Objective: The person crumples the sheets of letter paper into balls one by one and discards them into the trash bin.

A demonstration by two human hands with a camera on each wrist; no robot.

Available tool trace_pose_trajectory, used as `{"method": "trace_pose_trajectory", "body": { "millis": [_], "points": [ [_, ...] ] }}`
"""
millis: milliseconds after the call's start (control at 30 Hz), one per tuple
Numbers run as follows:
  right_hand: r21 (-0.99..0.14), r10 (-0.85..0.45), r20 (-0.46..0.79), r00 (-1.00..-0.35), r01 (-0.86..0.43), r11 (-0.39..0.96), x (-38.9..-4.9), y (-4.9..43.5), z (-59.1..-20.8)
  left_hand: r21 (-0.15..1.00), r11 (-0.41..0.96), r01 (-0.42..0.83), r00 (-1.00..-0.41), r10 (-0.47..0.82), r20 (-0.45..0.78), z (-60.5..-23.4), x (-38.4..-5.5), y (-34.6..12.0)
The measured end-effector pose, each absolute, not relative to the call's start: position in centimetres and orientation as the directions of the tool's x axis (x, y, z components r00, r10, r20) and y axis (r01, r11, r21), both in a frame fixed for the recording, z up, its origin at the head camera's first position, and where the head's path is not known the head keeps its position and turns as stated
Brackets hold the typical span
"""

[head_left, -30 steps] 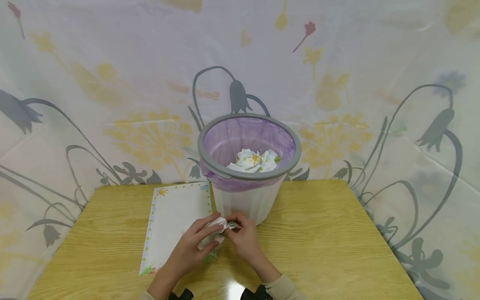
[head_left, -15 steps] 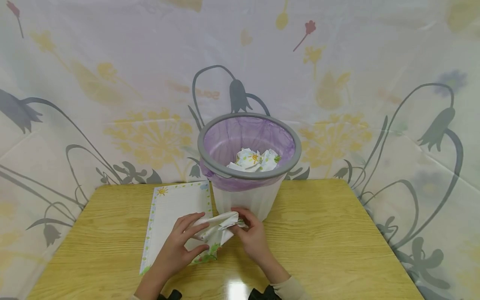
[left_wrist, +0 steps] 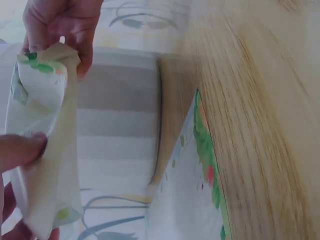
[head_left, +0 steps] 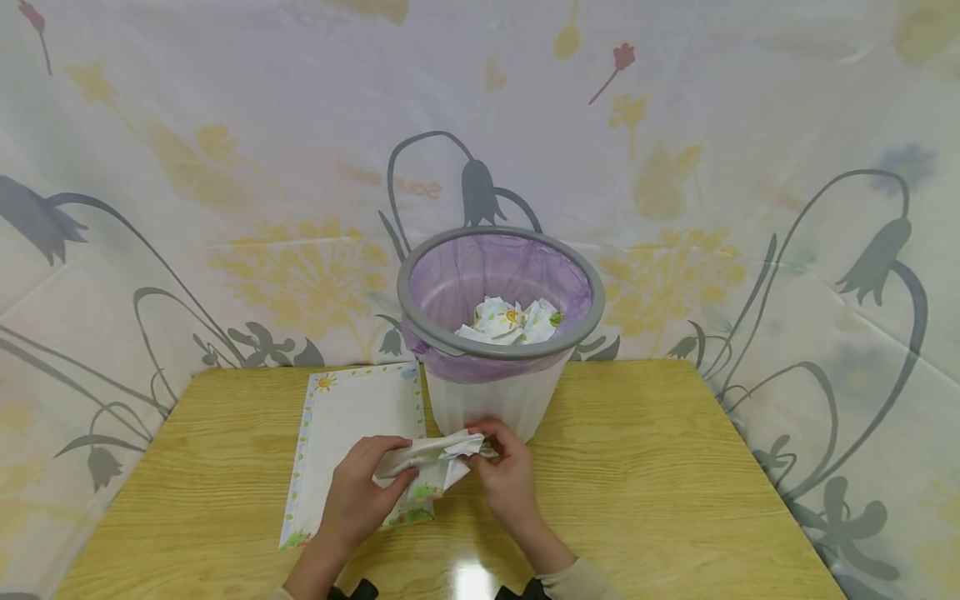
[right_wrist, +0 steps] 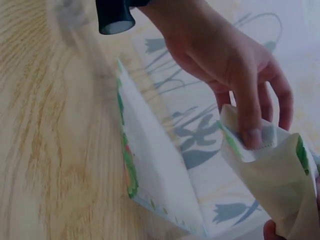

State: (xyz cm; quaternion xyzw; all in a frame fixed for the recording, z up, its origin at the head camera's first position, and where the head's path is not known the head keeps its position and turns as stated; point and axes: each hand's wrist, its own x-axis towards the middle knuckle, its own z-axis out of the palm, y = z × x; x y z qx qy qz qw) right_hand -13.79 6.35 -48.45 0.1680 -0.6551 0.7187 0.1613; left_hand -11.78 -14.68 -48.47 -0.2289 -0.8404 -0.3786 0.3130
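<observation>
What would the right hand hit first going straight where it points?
Probably the white trash bin: its front wall lies ahead of the right hand, though depth is unclear.

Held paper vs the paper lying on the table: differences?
Shape: the held paper is creased and bunched; the flat paper lies smooth.
Support: the left hand and right hand pinch the held paper; the flat paper rests on the table.
Shared: both are white with colourful printed edges.
</observation>
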Motion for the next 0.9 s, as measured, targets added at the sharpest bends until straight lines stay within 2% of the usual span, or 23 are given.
{"method": "trace_pose_trajectory", "body": {
  "millis": [133,300,400,733,900],
  "points": [
    [-0.868,0.079,0.487,-0.87,-0.492,-0.073,-13.6,5.8,-48.5,0.465,0.637,0.615,-0.661,0.095,0.744,-48.4,-11.7,-13.9],
    [-0.871,0.121,0.478,-0.87,-0.487,-0.06,-13.6,5.5,-48.8,0.374,0.718,0.587,-0.626,0.109,0.772,-48.2,-11.8,-13.5],
    [-0.867,0.132,0.486,-0.864,-0.495,-0.054,-13.6,5.5,-48.9,0.364,0.728,0.581,-0.635,0.126,0.762,-48.0,-11.9,-13.5],
    [-0.799,0.169,0.598,-0.784,-0.6,0.045,-12.3,4.9,-46.5,0.47,0.695,0.544,-0.694,0.059,0.718,-47.6,-12.0,-12.3],
    [-0.757,0.123,0.652,-0.748,-0.65,0.06,-12.5,5.0,-47.0,0.538,0.693,0.481,-0.733,-0.019,0.68,-47.3,-11.9,-12.1]
  ]
}}
